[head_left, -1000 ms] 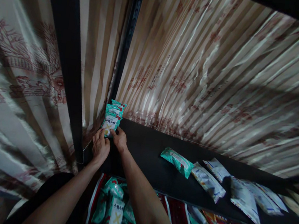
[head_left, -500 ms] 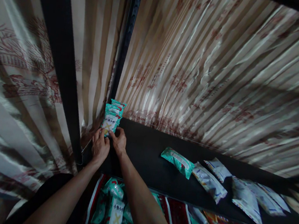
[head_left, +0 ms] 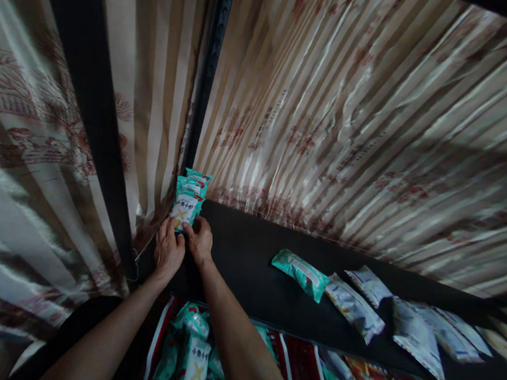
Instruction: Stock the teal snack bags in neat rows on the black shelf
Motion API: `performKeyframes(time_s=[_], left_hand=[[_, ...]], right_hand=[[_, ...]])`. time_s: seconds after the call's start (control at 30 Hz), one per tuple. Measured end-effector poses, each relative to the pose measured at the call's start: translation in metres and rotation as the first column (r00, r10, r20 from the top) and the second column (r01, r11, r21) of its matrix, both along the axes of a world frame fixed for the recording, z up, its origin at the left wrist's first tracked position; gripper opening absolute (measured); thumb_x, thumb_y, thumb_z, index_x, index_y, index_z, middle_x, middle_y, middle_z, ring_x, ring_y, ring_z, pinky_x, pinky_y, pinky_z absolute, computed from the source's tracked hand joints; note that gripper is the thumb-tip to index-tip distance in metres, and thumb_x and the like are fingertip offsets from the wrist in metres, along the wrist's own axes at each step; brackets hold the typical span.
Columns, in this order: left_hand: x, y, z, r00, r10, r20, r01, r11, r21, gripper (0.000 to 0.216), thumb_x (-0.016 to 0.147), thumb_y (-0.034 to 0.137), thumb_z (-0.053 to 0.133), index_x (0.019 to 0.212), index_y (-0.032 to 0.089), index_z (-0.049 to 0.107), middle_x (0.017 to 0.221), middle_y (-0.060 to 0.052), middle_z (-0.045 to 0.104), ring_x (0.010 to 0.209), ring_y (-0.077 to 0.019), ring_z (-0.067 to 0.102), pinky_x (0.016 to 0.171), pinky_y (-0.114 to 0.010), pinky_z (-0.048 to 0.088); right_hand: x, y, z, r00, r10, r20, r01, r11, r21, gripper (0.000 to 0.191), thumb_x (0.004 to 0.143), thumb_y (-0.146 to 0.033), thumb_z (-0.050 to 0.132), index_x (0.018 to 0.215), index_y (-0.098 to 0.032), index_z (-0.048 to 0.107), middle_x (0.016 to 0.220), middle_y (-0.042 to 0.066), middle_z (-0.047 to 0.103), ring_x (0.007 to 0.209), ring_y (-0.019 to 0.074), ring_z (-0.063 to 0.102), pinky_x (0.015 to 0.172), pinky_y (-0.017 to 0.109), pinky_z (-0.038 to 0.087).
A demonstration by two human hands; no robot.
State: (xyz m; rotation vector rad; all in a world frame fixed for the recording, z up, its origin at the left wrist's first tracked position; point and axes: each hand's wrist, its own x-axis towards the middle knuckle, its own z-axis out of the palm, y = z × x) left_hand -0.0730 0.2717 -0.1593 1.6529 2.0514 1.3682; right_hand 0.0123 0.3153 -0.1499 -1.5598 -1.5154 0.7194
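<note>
At the left end of a black shelf (head_left: 234,274), several green-and-white snack packets stand in a short row, one behind another. My left hand (head_left: 169,249) grips the lower left of the front snack packet (head_left: 183,208), fingers along its side. On the lower right of that same packet is my right hand (head_left: 201,239), its thumb against the front and its fingers curled round the edge. The packet is upright, its printed face towards me. Fingertips behind it are hidden.
A green packet (head_left: 301,273) lies on the shelf to the right, beside several silvery packets (head_left: 354,307). Below the shelf's front edge, red boxes hold more packets (head_left: 197,365). Striped, printed sheeting (head_left: 289,126) hangs behind, and a black post (head_left: 93,96) rises at left.
Both hands stay on the front packet with almost no movement. The view has shifted very slightly.
</note>
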Motion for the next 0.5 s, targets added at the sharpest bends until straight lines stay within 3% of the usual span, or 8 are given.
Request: performKeyframes(time_s=[0.2,0.5], left_hand=[[0.0002,0.0011,-0.0013,1.0,-0.006,0.005,0.007,1.0,-0.028,0.047,0.081,0.017,0.045,0.128,0.013,0.045,0.135,-0.016,0.044,0.129,-0.0275,0.039,0.108,-0.042,0.032],[0.0005,-0.0016,0.0001,0.999,-0.009,0.048,0.008,1.0,0.018,0.05,0.08,0.017,0.046,0.131,0.014,0.04,0.136,-0.015,0.041,0.13,-0.0267,0.037,0.109,-0.041,0.032]], right_hand=[[-0.0008,-0.0016,0.0026,0.997,-0.005,0.072,0.008,0.999,-0.04,0.037,0.077,-0.036,0.063,0.109,-0.018,0.06,0.103,0.008,0.063,0.092,0.0189,0.061,0.082,0.029,0.048],[0.0034,-0.0073,0.0021,1.0,-0.005,0.029,0.006,1.0,-0.012,0.041,0.076,-0.037,0.065,0.111,-0.017,0.059,0.107,0.009,0.063,0.094,0.018,0.061,0.084,0.028,0.048]])
